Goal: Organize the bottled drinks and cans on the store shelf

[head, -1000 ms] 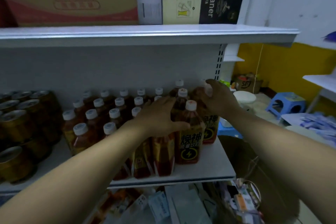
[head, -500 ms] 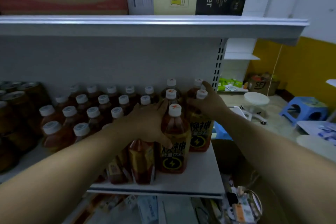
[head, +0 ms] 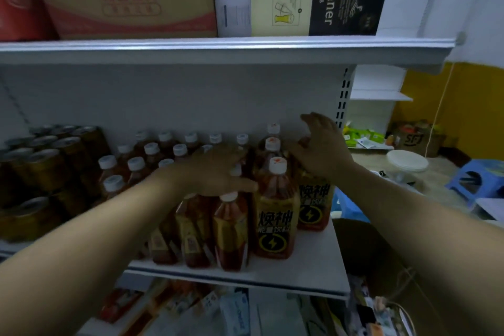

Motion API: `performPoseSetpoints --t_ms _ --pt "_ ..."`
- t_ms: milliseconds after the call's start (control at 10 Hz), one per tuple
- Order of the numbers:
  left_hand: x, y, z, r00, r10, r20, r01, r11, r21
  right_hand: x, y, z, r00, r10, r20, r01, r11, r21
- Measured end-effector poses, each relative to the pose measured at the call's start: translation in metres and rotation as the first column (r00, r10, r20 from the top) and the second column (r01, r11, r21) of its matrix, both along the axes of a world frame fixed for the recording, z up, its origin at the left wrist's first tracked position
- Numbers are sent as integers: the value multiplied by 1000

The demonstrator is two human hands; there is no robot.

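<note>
Up front on the white metal shelf [head: 313, 267], the amber plastic bottle [head: 275, 215] with the yellow label stands upright. The left hand [head: 218, 172] lies flat across the white caps [head: 229, 196] just beside it, and the right hand [head: 319, 147] hovers spread, gripping nothing. One careless sideways nudge could domino that packed row toward the gold cans [head: 41, 166].

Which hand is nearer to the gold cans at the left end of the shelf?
Left. The left hand lies over bottle caps, a few bottles right of the cans; the right hand is farther right, above the last bottle column.
</note>
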State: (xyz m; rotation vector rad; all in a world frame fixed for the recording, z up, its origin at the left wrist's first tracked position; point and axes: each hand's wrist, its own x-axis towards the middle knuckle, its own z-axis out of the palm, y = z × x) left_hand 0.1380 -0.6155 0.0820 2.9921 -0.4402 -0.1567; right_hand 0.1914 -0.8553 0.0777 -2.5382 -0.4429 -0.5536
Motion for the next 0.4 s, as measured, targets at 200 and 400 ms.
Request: performPoseSetpoints --t_ms 200,400 --pt "-37 111 -5 971 221 86 -228 970 86 -51 80 20 950 194 -243 -262 920 -291" --pt "-48 140 -28 971 204 123 -210 977 34 -52 100 20 956 -19 -292 -135 856 -500"
